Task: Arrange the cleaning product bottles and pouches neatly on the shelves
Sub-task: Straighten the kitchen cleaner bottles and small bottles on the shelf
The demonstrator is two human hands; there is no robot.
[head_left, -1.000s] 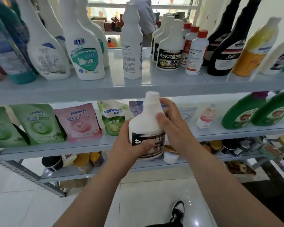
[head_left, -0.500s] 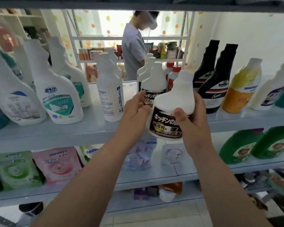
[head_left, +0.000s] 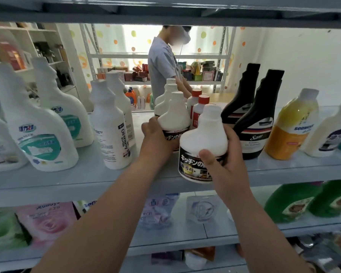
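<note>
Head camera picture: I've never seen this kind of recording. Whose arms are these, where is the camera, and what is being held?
No machine here: these are a person's bare arms, filmed by one wide-angle camera worn on their head, looking forward and down. The right hand grips a white bottle with a black label at the front edge of the shelf. The left hand curls round a matching bottle standing on that shelf. Beside them stand black bottles, a yellow bottle and large white bottles. Pouches sit on the shelf below. Another person works behind.
</note>
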